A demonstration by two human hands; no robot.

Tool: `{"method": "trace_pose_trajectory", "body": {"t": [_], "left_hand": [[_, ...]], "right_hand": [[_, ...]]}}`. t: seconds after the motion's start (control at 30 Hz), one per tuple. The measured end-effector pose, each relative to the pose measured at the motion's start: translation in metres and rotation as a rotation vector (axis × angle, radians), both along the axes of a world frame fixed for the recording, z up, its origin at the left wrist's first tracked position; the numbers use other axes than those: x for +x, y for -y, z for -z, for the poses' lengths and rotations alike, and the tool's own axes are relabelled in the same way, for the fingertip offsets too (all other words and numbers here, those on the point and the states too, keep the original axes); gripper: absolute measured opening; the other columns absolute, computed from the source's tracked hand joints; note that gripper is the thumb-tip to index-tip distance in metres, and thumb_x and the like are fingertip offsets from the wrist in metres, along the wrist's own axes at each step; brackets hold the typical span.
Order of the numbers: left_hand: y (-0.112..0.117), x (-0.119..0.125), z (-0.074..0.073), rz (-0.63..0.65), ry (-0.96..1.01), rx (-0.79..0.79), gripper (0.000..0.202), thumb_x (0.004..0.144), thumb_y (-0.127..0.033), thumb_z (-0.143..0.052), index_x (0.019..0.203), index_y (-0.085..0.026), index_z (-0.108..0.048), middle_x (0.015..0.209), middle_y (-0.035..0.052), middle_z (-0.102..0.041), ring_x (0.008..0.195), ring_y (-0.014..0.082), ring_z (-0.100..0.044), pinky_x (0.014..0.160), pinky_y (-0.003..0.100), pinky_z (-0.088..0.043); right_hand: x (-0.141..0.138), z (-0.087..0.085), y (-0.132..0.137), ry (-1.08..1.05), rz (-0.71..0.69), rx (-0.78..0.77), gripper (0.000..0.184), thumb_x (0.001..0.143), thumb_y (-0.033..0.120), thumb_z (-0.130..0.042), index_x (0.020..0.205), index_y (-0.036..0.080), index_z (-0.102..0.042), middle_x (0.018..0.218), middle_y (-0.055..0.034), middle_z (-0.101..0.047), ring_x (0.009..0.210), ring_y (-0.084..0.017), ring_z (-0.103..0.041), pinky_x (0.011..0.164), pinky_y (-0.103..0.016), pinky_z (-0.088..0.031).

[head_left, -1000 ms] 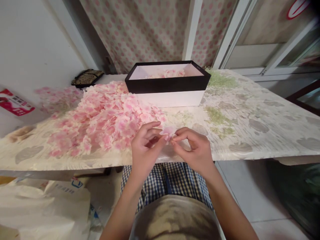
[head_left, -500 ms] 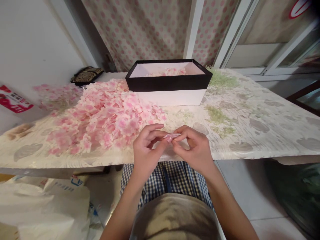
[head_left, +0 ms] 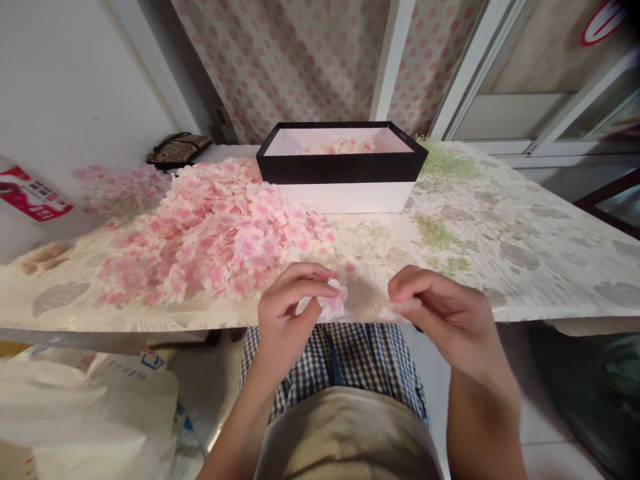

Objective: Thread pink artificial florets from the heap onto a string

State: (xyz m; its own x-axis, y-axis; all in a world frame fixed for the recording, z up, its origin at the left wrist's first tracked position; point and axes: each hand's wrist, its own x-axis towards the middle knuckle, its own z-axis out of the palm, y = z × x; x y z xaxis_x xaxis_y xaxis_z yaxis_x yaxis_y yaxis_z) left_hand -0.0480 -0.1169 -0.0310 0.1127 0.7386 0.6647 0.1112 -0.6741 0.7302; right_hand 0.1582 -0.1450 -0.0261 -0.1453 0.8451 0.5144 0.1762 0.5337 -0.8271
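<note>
Near the table's front edge my left hand (head_left: 295, 303) pinches a pale pink artificial flower (head_left: 334, 301) between thumb and fingers. To its right, a gap apart, my right hand (head_left: 443, 313) is closed with thumb and fingertips together; a small whitish bit shows at the tips, too blurred to name. A large heap of pink artificial flowers (head_left: 225, 233) spreads over the table to the left and beyond my left hand. Behind the hands stands an open box (head_left: 345, 197), white with a black rim, with several pink flowers (head_left: 353, 145) inside.
The table (head_left: 540, 293) wears a leaf-patterned cover. Small green pieces (head_left: 437, 233) lie right of the box, more (head_left: 450, 160) behind them. A dark patterned pouch (head_left: 180, 149) rests at the back left. A white plastic bag (head_left: 85, 413) sits below the table at left.
My hands were together on a small pink flower and have separated. The right hand moved right and nearer to me; the left keeps the flower and has dropped slightly.
</note>
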Motion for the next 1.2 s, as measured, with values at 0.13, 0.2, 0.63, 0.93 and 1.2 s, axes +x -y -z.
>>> {"method": "trace_pose_trajectory", "body": {"t": [0.13,0.2,0.63,0.93,1.2], "left_hand": [[0.006,0.002,-0.001,0.048,-0.052,0.016,0.03,0.081,0.001,-0.059,0.083,-0.025,-0.075,0.085,0.0017,-0.069,0.079,0.0126,-0.065,0.068,0.024,-0.053],[0.01,0.003,-0.002,0.1,-0.054,-0.021,0.03,0.083,0.0,-0.058,0.089,-0.025,-0.074,0.087,0.0024,-0.069,0.082,0.0135,-0.065,0.071,0.025,-0.055],[0.017,0.005,0.007,0.117,0.046,-0.197,0.024,0.084,-0.005,-0.064,0.095,-0.024,-0.073,0.088,0.0011,-0.072,0.081,0.0107,-0.068,0.073,0.02,-0.057],[0.021,0.003,0.008,0.165,0.087,-0.258,0.025,0.09,-0.01,-0.057,0.099,-0.026,-0.074,0.092,0.0027,-0.074,0.087,0.014,-0.069,0.073,0.024,-0.058],[0.027,0.001,0.009,0.169,-0.059,-0.097,0.029,0.09,-0.007,-0.053,0.103,-0.024,-0.072,0.098,0.0055,-0.073,0.091,0.0171,-0.068,0.08,0.032,-0.056]], "right_hand": [[-0.01,0.0,0.006,-0.024,-0.162,-0.071,0.01,0.083,0.014,-0.067,0.083,0.024,-0.069,0.107,-0.0044,-0.064,0.102,-0.018,-0.063,0.085,-0.034,-0.055],[-0.021,0.007,0.004,-0.061,-0.108,-0.053,0.012,0.083,0.013,-0.067,0.086,0.024,-0.069,0.111,-0.0046,-0.065,0.107,-0.019,-0.063,0.09,-0.036,-0.054],[-0.039,0.023,0.003,0.044,0.08,0.188,0.023,0.079,0.0,-0.062,0.09,0.021,-0.064,0.096,-0.0043,-0.063,0.089,-0.014,-0.065,0.073,-0.028,-0.055],[-0.043,0.027,0.006,0.094,0.182,0.308,0.029,0.079,0.0,-0.06,0.096,0.023,-0.06,0.096,-0.0044,-0.063,0.089,-0.017,-0.065,0.074,-0.032,-0.056],[-0.044,0.038,0.009,0.068,0.132,0.167,0.031,0.083,0.002,-0.054,0.103,0.025,-0.049,0.095,-0.0038,-0.058,0.089,-0.016,-0.062,0.075,-0.031,-0.054]]}}
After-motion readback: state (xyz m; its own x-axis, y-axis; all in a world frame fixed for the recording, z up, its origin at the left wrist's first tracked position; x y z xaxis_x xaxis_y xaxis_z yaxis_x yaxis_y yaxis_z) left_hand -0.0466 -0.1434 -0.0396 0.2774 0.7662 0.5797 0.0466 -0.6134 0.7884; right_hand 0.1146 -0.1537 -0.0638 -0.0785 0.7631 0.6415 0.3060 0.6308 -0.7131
